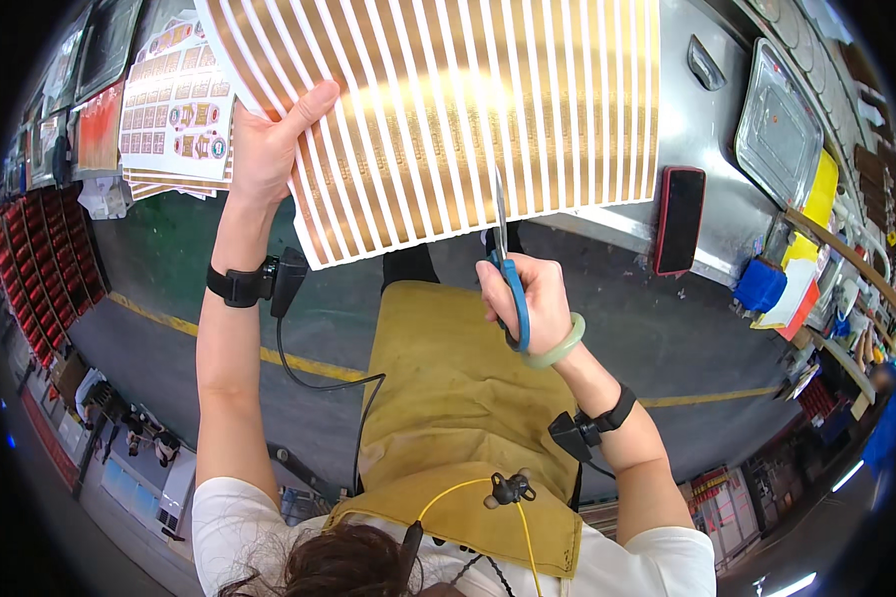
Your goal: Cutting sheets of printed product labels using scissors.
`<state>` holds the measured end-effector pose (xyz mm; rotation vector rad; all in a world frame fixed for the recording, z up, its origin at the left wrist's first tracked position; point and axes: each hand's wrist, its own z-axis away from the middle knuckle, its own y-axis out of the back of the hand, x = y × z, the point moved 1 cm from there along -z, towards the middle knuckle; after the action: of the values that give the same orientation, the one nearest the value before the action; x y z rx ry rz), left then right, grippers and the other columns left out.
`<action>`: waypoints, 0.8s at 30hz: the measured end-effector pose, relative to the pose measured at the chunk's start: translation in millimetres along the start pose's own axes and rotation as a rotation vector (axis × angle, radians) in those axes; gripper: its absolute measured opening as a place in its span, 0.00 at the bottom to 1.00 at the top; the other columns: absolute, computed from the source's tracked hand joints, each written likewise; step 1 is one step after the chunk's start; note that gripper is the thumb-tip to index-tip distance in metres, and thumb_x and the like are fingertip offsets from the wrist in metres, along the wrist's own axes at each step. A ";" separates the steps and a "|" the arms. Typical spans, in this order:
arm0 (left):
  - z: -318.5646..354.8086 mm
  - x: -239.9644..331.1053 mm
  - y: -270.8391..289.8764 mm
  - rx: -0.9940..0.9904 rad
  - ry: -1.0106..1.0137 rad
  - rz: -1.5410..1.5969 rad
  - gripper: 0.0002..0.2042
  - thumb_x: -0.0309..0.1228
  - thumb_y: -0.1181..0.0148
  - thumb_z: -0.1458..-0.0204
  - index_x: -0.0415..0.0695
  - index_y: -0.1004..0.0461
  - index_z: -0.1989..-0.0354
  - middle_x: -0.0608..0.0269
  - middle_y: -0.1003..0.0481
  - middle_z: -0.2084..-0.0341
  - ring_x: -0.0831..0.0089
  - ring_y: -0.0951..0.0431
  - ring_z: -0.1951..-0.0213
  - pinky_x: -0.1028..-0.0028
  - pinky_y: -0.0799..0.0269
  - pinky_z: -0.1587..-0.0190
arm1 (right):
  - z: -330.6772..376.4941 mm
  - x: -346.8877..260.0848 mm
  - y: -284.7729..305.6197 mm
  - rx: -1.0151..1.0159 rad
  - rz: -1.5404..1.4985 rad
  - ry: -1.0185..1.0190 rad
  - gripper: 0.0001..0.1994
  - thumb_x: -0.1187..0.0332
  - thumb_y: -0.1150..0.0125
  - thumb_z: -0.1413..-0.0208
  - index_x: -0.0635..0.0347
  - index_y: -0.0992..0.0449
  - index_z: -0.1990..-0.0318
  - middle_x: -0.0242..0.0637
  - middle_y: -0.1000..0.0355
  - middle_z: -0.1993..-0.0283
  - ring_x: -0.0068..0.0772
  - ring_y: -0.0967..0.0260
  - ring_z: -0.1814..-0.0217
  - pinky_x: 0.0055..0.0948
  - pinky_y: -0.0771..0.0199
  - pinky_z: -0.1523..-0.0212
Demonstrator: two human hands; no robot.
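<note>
My left hand (267, 144) grips the left edge of a large white sheet (438, 109) printed with long gold strips, holding it up over my lap. My right hand (526, 298) is closed around blue-handled scissors (508, 269). Their blades point up into the sheet's lower edge between two gold strips. A pale green bangle circles my right wrist, and both wrists carry black straps with small devices.
A steel table (702, 129) lies behind the sheet, with a black phone (680, 219) near its edge and a clear plastic tray (779, 124) beyond. Stacks of printed label sheets (174, 99) lie at the upper left. I wear a mustard apron (448, 378).
</note>
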<state>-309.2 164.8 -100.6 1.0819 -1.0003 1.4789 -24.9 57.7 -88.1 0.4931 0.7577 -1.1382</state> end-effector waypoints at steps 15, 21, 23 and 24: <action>4.7 8.3 -8.2 -0.028 -0.033 -0.007 0.11 0.25 0.37 0.47 0.37 0.26 0.56 0.60 0.21 0.66 0.76 0.20 0.67 0.78 0.23 0.64 | -2.6 -12.8 9.9 -0.052 0.077 0.053 0.16 0.65 0.39 0.47 0.68 0.33 0.80 0.37 0.41 0.84 0.24 0.49 0.80 0.31 0.45 0.78; -1.1 9.3 -9.8 -0.042 -0.038 -0.057 0.12 0.26 0.36 0.47 0.36 0.26 0.56 0.59 0.21 0.66 0.76 0.20 0.67 0.78 0.23 0.64 | -0.5 -10.9 1.8 0.014 -0.065 -0.005 0.18 0.65 0.40 0.44 0.66 0.32 0.82 0.31 0.40 0.88 0.18 0.48 0.84 0.25 0.46 0.82; -2.3 8.2 -10.3 -0.046 -0.043 -0.083 0.12 0.26 0.37 0.47 0.36 0.26 0.56 0.60 0.21 0.66 0.76 0.20 0.67 0.78 0.23 0.64 | -0.7 -13.0 2.5 0.031 -0.121 -0.037 0.19 0.64 0.40 0.44 0.66 0.32 0.82 0.29 0.39 0.89 0.17 0.46 0.85 0.23 0.45 0.82; -2.2 6.7 -9.8 -0.042 -0.024 -0.079 0.12 0.26 0.37 0.47 0.36 0.26 0.57 0.60 0.21 0.66 0.76 0.20 0.66 0.78 0.23 0.64 | -2.4 -12.7 5.2 0.009 -0.055 -0.046 0.18 0.63 0.39 0.44 0.67 0.31 0.81 0.30 0.38 0.88 0.17 0.44 0.84 0.23 0.43 0.81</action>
<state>-300.4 170.0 -94.2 1.0992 -0.9900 1.3783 -23.5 69.1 -80.2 0.4537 0.7301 -1.2009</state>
